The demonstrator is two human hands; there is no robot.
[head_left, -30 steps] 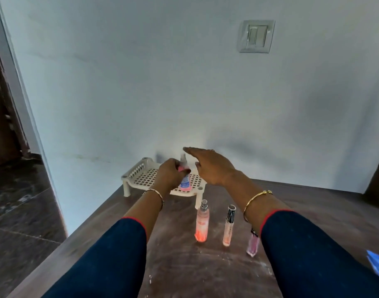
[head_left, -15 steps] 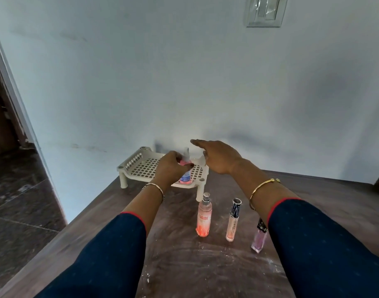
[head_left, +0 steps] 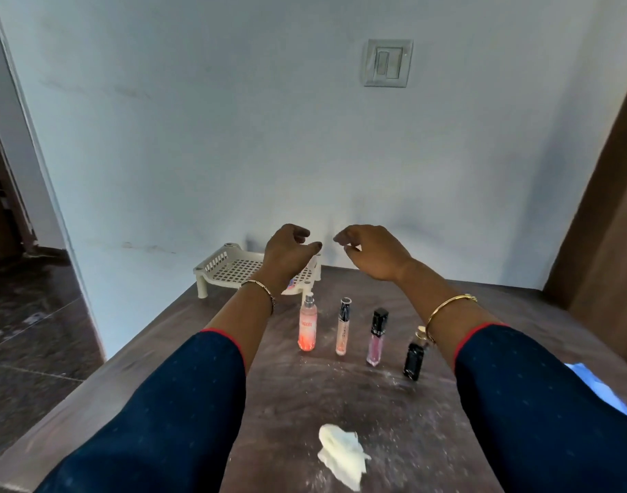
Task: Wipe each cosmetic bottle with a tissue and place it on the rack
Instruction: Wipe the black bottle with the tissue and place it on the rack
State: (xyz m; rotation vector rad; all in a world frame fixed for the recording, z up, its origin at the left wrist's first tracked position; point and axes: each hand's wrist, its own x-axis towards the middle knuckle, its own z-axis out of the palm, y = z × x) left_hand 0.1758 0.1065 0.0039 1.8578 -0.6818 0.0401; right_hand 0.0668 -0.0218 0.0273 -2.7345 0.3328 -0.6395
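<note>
Bottle (head_left: 291, 283) released; both hands now empty

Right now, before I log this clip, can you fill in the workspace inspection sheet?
Surface: brown table, dusted with white specks.
Job's things: white rack at the far edge, a bottle on it mostly hidden behind the left wrist; four bottles upright in a row: pink spray bottle, clear tube, purple tube, black bottle; crumpled tissue near the front.
Clutter: blue item at the right edge.
Hands: left hand and right hand both open, empty, above the rack.
Cables: nothing seen.
Surroundings: wall switch, dark tiled floor.
</note>
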